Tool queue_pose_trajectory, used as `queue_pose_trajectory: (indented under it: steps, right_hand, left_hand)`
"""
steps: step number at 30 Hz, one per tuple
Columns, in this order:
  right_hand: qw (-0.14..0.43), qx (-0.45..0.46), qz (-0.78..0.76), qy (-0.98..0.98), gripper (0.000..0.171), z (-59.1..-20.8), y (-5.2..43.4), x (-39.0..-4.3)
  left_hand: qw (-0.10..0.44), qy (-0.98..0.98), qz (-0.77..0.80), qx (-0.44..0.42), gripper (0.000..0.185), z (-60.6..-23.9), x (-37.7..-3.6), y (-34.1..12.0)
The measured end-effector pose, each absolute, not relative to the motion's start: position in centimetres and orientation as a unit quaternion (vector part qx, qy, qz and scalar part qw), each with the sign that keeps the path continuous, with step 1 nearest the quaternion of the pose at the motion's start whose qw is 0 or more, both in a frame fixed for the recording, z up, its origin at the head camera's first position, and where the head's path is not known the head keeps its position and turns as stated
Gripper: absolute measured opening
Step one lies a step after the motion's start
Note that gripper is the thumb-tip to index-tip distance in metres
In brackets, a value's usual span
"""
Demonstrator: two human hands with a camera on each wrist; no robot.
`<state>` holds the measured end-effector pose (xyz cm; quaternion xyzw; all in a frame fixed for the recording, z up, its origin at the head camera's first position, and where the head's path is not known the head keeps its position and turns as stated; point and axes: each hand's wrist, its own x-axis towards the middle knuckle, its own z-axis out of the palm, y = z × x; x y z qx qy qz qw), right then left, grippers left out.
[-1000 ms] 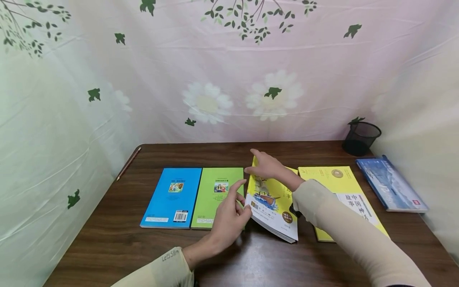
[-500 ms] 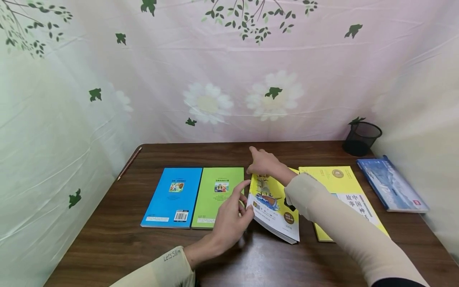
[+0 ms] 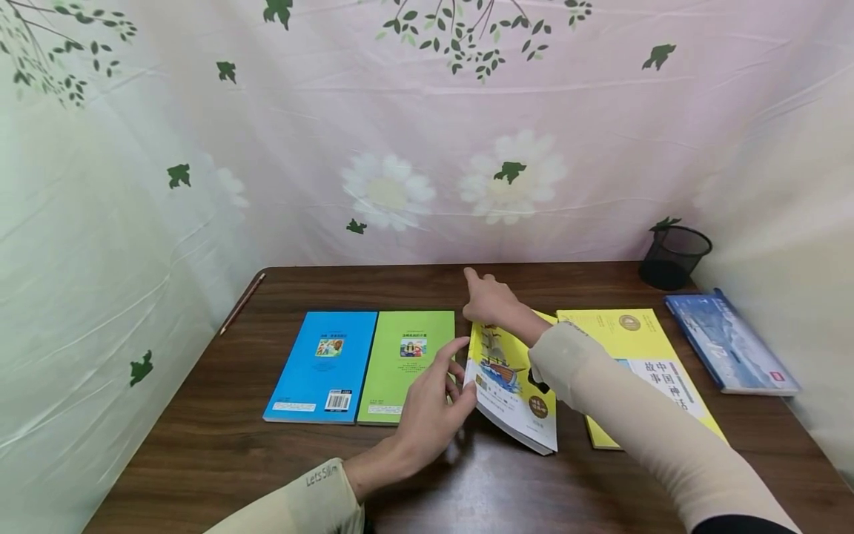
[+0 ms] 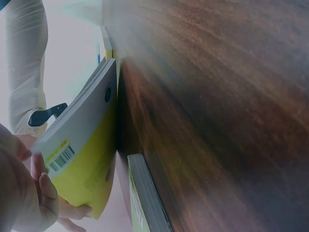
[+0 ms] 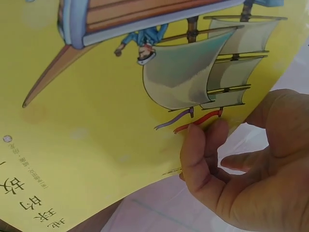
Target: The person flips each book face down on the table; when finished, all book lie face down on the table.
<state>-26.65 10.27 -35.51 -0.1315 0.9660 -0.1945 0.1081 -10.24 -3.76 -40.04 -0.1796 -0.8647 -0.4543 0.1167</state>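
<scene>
On the brown wooden desk (image 3: pixel 200 445), a row of books is lying in front of a flower-printed cloth backdrop (image 3: pixel 427 148). In the middle of the row, the yellow ship-cover book (image 3: pixel 510 389) is being held by both hands, with its near edge raised off the desk surface, as the left wrist view shows. The right hand (image 3: pixel 494 300) is gripping the far end of this book: its fingers (image 5: pixel 200 154) are lying on the front cover beside the printed sails, curled over the edge. The left hand (image 3: pixel 434 404) is holding the book's left edge near the lower corner; its grip is partly closed, with fingertips (image 4: pixel 46 186) curling round the back cover next to the barcode. Both arms are wearing cream sleeves.

Just left of the held book, the green book (image 3: pixel 407 363) is lying flat, and the blue book (image 3: pixel 323 367) is lying flat against its left side. To the right, a larger yellow book (image 3: pixel 640 348) is lying flat, partly covered by the right forearm. Farther right, a blue-white book (image 3: pixel 730 345) is lying near the desk edge, and a black mesh pen cup (image 3: pixel 672 256) is standing at the back right corner. A pencil (image 3: pixel 242 302) is lying near the back left edge.
</scene>
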Motion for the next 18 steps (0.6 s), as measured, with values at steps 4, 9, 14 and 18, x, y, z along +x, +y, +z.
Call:
queue_pose_trajectory:
  steps: [4,9,14,18]
  right_hand:
    - [0.118,-0.123,-0.221,0.960,0.083,-35.4,10.5,-26.7]
    - [0.125,-0.118,-0.258,0.951,0.086,-34.9,11.0,-26.5]
    - [0.114,-0.126,-0.282,0.944,0.085,-34.0,11.7,-26.3]
    - [0.104,-0.124,-0.292,0.943,0.084,-33.5,12.2,-26.0]
  left_hand:
    - [0.122,-0.856,-0.468,-0.183,0.059,-40.1,-10.2,-3.7]
    - [0.116,-0.838,-0.498,-0.188,0.059,-40.2,-10.1,-3.6]
    - [0.072,-0.802,-0.553,-0.212,0.056,-40.2,-10.3,-3.4]
    - [0.017,-0.769,-0.602,-0.215,0.048,-40.1,-10.5,-3.3]
